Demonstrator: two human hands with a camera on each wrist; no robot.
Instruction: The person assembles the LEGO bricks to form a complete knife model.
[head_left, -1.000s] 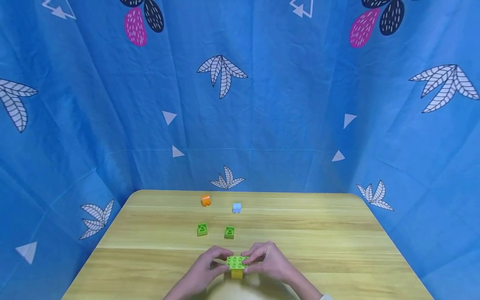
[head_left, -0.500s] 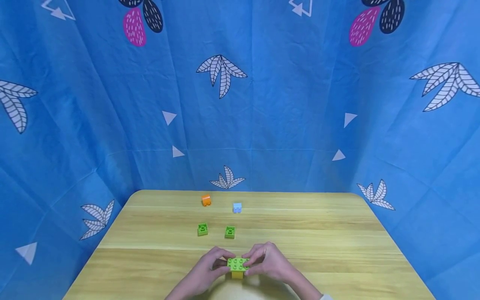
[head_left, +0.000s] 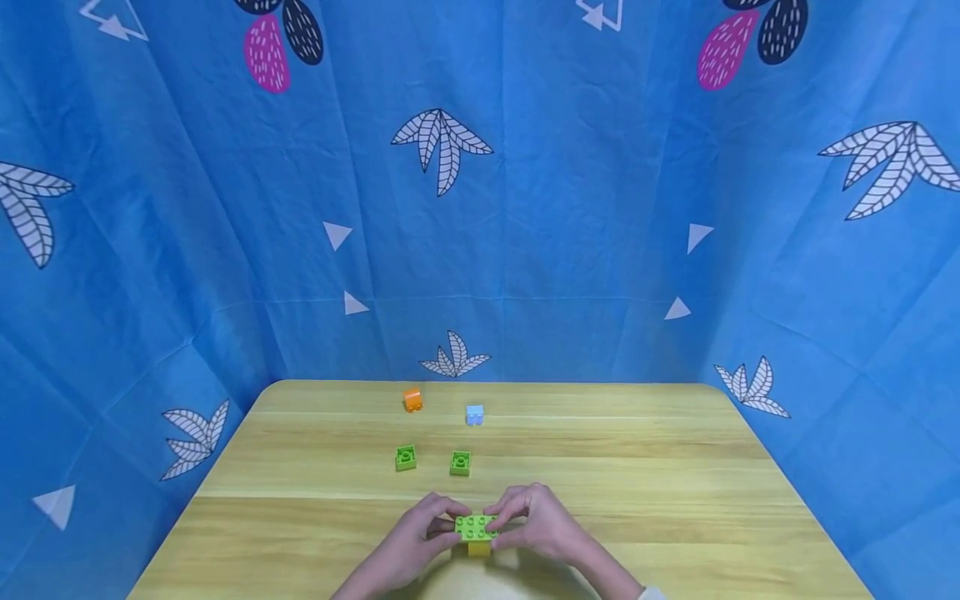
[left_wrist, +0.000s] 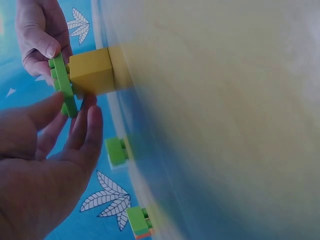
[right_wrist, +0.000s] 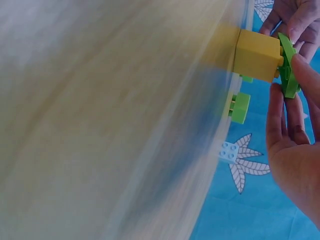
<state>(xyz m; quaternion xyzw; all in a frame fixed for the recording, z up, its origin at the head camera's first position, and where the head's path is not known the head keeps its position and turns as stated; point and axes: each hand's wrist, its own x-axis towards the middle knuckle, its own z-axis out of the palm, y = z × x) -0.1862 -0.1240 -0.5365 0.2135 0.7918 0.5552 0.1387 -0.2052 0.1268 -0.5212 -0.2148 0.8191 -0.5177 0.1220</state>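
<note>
A light green building plate (head_left: 471,528) with two rows of studs lies across the top of a yellow building block (head_left: 478,549) that stands on the table. My left hand (head_left: 408,543) pinches the plate's left end between thumb and fingers. At its right end my right hand (head_left: 538,527) holds it the same way. Both wrist views show the plate slightly tilted over the yellow block (left_wrist: 92,72), with some of the block's studs (right_wrist: 281,61) visible in the gap. Fingers cover the plate's ends.
Beyond the hands, two small green bricks (head_left: 406,457) lie upside down on the wooden table (head_left: 637,483). Further back are an orange rounded brick (head_left: 413,400) and a light blue brick (head_left: 475,415). A blue patterned curtain (head_left: 570,250) surrounds the table's back and sides.
Both hands keep their hold on the green plate and barely move. The yellow block now shows slightly further right beneath the plate.
</note>
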